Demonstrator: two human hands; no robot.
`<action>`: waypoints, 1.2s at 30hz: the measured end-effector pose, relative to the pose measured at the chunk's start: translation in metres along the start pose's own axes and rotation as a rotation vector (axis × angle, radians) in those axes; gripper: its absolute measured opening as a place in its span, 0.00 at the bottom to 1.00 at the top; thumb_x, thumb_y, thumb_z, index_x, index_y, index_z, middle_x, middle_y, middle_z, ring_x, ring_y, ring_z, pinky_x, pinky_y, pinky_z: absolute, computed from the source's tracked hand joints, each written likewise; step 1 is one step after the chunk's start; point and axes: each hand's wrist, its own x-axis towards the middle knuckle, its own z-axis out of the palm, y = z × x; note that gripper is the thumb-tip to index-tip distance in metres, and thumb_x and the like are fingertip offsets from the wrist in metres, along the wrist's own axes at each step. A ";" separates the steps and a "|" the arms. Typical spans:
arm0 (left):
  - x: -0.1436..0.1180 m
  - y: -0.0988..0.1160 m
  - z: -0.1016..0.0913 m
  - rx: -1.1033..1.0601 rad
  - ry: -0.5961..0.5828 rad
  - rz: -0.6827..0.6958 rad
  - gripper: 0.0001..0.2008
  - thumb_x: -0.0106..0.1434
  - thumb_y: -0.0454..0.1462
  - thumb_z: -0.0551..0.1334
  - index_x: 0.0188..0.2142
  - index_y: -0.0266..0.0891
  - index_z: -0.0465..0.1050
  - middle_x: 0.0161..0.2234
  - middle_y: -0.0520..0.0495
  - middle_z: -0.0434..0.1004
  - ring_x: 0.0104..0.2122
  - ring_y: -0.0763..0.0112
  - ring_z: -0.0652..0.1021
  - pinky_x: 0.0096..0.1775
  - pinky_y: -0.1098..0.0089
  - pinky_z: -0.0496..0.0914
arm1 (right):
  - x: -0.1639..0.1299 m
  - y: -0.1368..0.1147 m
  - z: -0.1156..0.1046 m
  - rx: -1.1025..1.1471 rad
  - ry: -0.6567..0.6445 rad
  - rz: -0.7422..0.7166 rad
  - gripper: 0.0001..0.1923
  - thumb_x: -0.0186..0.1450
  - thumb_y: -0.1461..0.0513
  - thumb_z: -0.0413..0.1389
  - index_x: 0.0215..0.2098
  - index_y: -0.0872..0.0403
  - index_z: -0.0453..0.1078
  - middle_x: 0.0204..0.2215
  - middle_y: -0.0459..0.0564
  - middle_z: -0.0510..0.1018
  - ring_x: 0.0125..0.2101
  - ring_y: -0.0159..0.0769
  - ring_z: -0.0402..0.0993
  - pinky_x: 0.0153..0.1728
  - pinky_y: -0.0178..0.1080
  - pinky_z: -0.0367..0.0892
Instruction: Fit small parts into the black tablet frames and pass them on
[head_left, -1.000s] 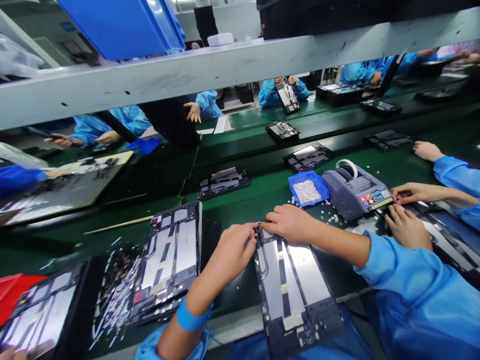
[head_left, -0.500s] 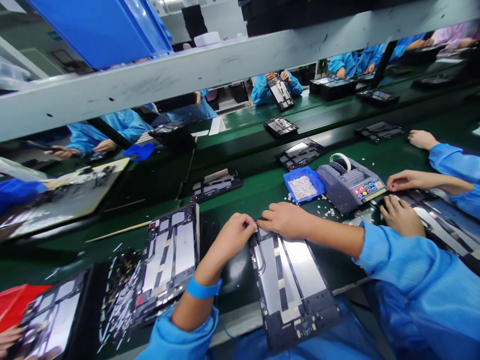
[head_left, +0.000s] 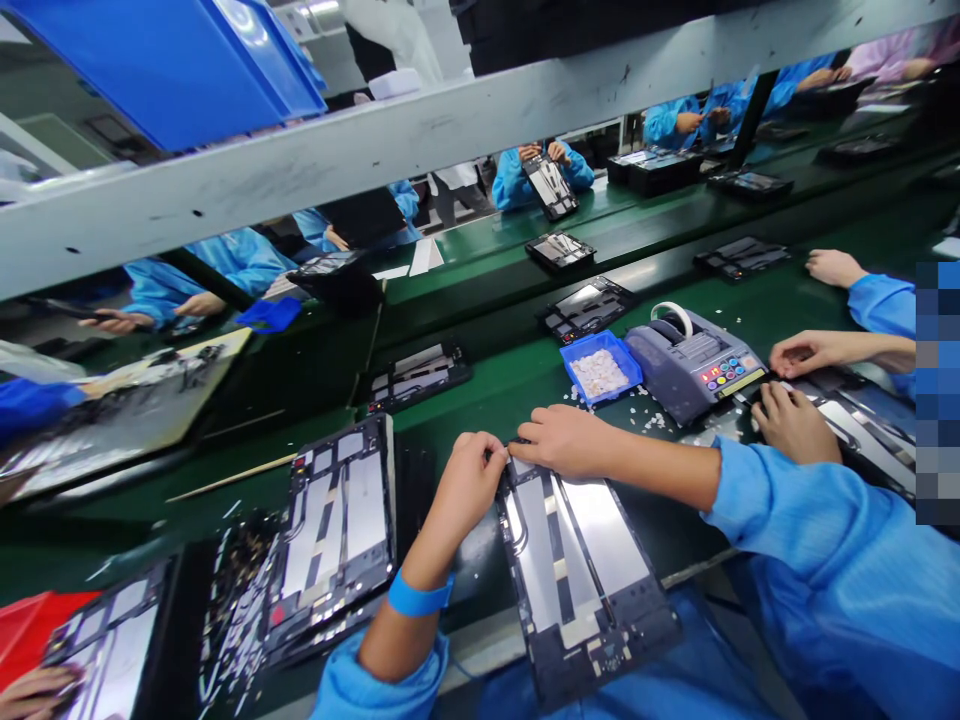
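Green conveyor (head_left: 525,385) carries one chassis (head_left: 577,575) at the near edge. Its top corner is pinched by the curled left hand (head_left: 469,480); the right hand (head_left: 566,440) is pressed flat beside it. One blue tray (head_left: 600,372) and one dispenser (head_left: 694,362) are placed behind. No writing is legible.

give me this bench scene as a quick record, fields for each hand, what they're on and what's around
left hand: fingers curled at the top left corner of the open tablet chassis
right hand: lying flat on the chassis's top edge
chassis: lies on the green bench, lower end over the near edge
left of it: second tablet chassis
behind: blue parts tray, grey tape dispenser
nearby: a co-worker's hand to the right
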 end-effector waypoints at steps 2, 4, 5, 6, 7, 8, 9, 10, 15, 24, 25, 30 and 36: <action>0.000 0.000 0.000 0.004 0.006 0.003 0.07 0.65 0.37 0.56 0.30 0.42 0.69 0.32 0.48 0.67 0.35 0.60 0.71 0.39 0.62 0.65 | 0.000 0.000 0.000 0.004 0.001 -0.001 0.11 0.76 0.63 0.50 0.52 0.54 0.73 0.40 0.53 0.76 0.38 0.43 0.66 0.32 0.43 0.57; 0.000 0.000 0.001 0.009 0.008 0.013 0.07 0.65 0.37 0.56 0.30 0.43 0.68 0.32 0.47 0.67 0.36 0.59 0.71 0.40 0.61 0.65 | 0.000 0.000 0.000 0.008 0.005 -0.003 0.12 0.76 0.63 0.49 0.52 0.54 0.73 0.40 0.53 0.75 0.38 0.43 0.66 0.32 0.43 0.57; 0.000 0.000 0.001 0.011 0.006 0.018 0.07 0.65 0.37 0.56 0.30 0.43 0.68 0.32 0.47 0.67 0.36 0.59 0.71 0.40 0.61 0.65 | 0.000 0.000 0.000 0.011 0.006 -0.004 0.12 0.76 0.63 0.49 0.52 0.54 0.73 0.40 0.53 0.75 0.38 0.43 0.66 0.32 0.43 0.57; -0.001 -0.001 0.001 0.013 0.003 0.022 0.07 0.65 0.37 0.55 0.30 0.42 0.68 0.32 0.47 0.67 0.37 0.59 0.71 0.40 0.61 0.65 | 0.000 0.000 0.000 0.014 0.006 -0.004 0.12 0.76 0.63 0.49 0.52 0.54 0.73 0.40 0.53 0.75 0.38 0.43 0.66 0.33 0.43 0.57; -0.001 -0.001 0.002 0.012 0.002 0.024 0.07 0.65 0.37 0.55 0.30 0.42 0.69 0.32 0.47 0.67 0.37 0.59 0.71 0.41 0.61 0.65 | 0.000 0.000 0.000 0.017 0.004 -0.003 0.12 0.76 0.63 0.49 0.52 0.54 0.73 0.40 0.54 0.76 0.38 0.43 0.66 0.33 0.43 0.56; -0.001 -0.002 0.002 0.009 0.004 0.023 0.07 0.65 0.36 0.56 0.30 0.42 0.69 0.32 0.48 0.66 0.36 0.59 0.71 0.41 0.61 0.65 | 0.000 0.000 0.000 0.019 0.002 -0.003 0.12 0.76 0.63 0.49 0.52 0.55 0.73 0.40 0.54 0.76 0.38 0.42 0.66 0.33 0.43 0.56; -0.001 -0.003 0.003 0.003 0.011 0.020 0.07 0.65 0.37 0.56 0.30 0.42 0.69 0.32 0.48 0.66 0.36 0.60 0.71 0.41 0.61 0.65 | 0.000 0.000 0.000 0.022 -0.001 -0.002 0.12 0.76 0.63 0.50 0.52 0.55 0.73 0.40 0.54 0.76 0.38 0.42 0.66 0.33 0.42 0.56; -0.001 -0.005 0.004 -0.008 0.021 0.016 0.06 0.64 0.37 0.56 0.30 0.42 0.69 0.32 0.48 0.66 0.36 0.60 0.71 0.41 0.61 0.65 | 0.000 0.000 0.000 0.026 -0.004 -0.002 0.12 0.76 0.63 0.50 0.53 0.55 0.73 0.40 0.54 0.76 0.38 0.43 0.66 0.33 0.43 0.56; 0.008 -0.015 0.011 -0.314 0.067 -0.154 0.08 0.55 0.38 0.64 0.35 0.42 0.69 0.32 0.52 0.68 0.33 0.66 0.70 0.39 0.66 0.65 | 0.000 0.000 0.000 0.045 -0.013 -0.001 0.12 0.74 0.65 0.52 0.54 0.55 0.73 0.40 0.54 0.76 0.38 0.43 0.66 0.32 0.42 0.55; 0.003 -0.017 0.026 -0.539 0.110 -0.326 0.16 0.52 0.36 0.64 0.42 0.40 0.69 0.31 0.54 0.69 0.30 0.71 0.71 0.33 0.70 0.64 | -0.002 0.001 0.001 0.066 -0.010 0.009 0.15 0.74 0.66 0.51 0.56 0.56 0.72 0.39 0.55 0.76 0.38 0.42 0.65 0.34 0.41 0.56; -0.002 -0.017 0.027 -0.532 0.117 -0.317 0.19 0.52 0.36 0.65 0.44 0.40 0.70 0.33 0.53 0.71 0.31 0.70 0.72 0.35 0.70 0.65 | -0.003 0.001 0.001 0.069 -0.009 0.009 0.14 0.74 0.66 0.51 0.56 0.56 0.72 0.39 0.55 0.76 0.38 0.42 0.65 0.34 0.41 0.56; -0.010 -0.018 0.028 -0.608 0.043 -0.304 0.25 0.53 0.35 0.66 0.51 0.39 0.68 0.39 0.49 0.73 0.35 0.69 0.75 0.38 0.69 0.68 | 0.000 -0.001 0.002 0.040 -0.017 0.010 0.19 0.75 0.65 0.51 0.62 0.54 0.68 0.42 0.55 0.77 0.38 0.42 0.66 0.35 0.42 0.57; -0.021 -0.021 0.024 -0.563 0.107 -0.243 0.27 0.56 0.39 0.67 0.55 0.38 0.69 0.45 0.44 0.73 0.35 0.69 0.74 0.41 0.65 0.71 | 0.005 0.000 -0.017 0.048 -0.127 0.060 0.18 0.75 0.65 0.50 0.60 0.52 0.71 0.43 0.56 0.79 0.41 0.44 0.71 0.37 0.41 0.62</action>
